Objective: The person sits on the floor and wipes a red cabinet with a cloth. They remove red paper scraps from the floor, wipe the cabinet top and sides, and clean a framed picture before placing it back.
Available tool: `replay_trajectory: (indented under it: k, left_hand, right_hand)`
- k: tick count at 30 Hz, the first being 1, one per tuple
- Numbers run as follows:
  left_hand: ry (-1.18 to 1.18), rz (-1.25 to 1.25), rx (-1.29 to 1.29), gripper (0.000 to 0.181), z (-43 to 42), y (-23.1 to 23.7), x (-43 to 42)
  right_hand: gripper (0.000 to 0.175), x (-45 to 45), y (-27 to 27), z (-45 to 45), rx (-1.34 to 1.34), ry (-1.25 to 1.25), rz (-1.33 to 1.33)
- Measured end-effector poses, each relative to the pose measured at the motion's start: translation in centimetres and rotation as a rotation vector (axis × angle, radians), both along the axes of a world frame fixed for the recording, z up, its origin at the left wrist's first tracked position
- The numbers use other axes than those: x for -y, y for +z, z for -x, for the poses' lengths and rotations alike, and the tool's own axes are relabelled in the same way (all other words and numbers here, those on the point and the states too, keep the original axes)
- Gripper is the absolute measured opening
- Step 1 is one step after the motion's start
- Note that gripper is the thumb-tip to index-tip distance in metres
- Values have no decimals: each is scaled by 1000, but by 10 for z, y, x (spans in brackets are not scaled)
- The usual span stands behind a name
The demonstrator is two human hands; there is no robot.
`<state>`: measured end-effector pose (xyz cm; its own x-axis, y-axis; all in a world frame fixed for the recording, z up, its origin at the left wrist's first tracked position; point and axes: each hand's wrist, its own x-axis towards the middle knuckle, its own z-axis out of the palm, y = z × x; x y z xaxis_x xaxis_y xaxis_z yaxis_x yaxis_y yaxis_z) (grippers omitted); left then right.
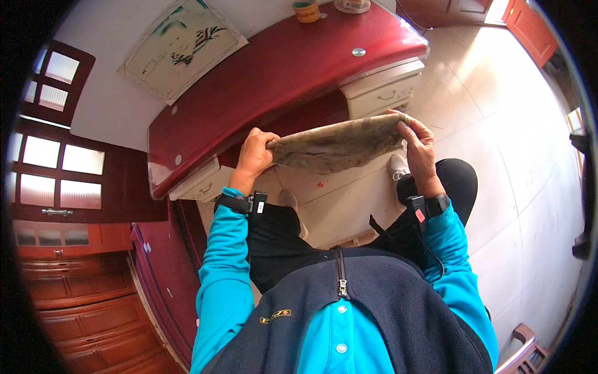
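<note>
A worn brownish-grey cloth (338,142) is stretched out in front of me, dark stains across its face. Its left end is bunched in the fist of my left hand (254,152). My right hand (420,145) pinches the other end between thumb and fingers, slightly higher in the picture. The cloth hangs in the air over the floor and my lap, its lower edge sagging. Behind it stands a desk with a glossy red top (261,89). I cannot tell whether the cloth is folded.
White drawers (383,91) sit under the desk's right end, another white drawer (202,186) under its left. A yellow-orange container (306,11) stands at the back of the desktop. Reddish wooden cabinets (88,304) line the left side. Pale tiled floor (495,154) stretches to the right.
</note>
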<state>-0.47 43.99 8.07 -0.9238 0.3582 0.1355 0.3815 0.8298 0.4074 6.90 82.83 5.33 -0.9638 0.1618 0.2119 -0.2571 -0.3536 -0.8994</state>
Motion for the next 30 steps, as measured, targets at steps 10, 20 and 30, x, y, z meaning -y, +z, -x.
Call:
replay_trajectory:
  k: [10, 20, 30]
  left_hand:
    - [-133, -665, -5, 17, 0, 105, 19]
    - [162, -1442, 696, 33, -83, -42, -64]
    - [288, -1574, 842, 31, -76, -59, -47]
  right_hand:
    - [20, -62, 125, 17, -221, -257, -523]
    - [27, 17, -14, -13, 349, 423, 18]
    - [17, 19, -37, -4, 480, 259, 228]
